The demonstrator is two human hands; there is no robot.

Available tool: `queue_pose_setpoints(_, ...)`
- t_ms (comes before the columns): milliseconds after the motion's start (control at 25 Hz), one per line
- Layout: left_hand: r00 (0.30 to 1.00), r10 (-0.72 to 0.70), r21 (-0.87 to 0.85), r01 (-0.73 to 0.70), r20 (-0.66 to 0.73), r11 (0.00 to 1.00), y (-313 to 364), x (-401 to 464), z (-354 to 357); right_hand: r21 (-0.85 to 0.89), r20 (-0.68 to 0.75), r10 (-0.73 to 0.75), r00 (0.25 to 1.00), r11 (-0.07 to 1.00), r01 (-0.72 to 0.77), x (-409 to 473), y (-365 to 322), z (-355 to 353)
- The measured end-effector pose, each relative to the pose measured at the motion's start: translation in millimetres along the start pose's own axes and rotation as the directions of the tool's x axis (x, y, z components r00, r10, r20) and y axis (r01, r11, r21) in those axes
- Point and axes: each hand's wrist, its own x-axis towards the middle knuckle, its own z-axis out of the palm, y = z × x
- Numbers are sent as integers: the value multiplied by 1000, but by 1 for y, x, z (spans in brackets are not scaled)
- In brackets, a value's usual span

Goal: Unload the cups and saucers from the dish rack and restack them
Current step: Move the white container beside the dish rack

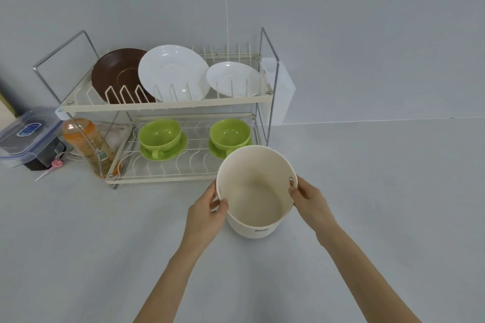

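Cream tub (258,207): gripped at opposite rim holes by left hand (207,214) and right hand (309,198), just before the dish rack (168,106). Lower shelf: two green cups on saucers, left (159,135) and right (229,134), the right saucer partly hidden. Risk: the tub may knock the shelf's front edge.

**Grey counter and its load**

The pale grey counter (78,244) carries a two-tier dish rack (162,105) at about 11 o'clock. Just left of it, at 9 o'clock, stand an orange bottle (86,145) and a clear lidded container (26,136). Near centre, a cream bucket (256,193) is held at its rim; whether it rests on the counter is unclear.
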Motion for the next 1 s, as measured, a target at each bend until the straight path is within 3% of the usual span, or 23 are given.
queue_pose_setpoints(520,996,81,1,-81,36,997,55,40,111,67,-176,59,983,997,-48,47,13,-103)
queue_pose_setpoints(1000,998,47,62,-45,-31,997,72,112,158,38,-145,62,987,998,-58,143,24,-125)
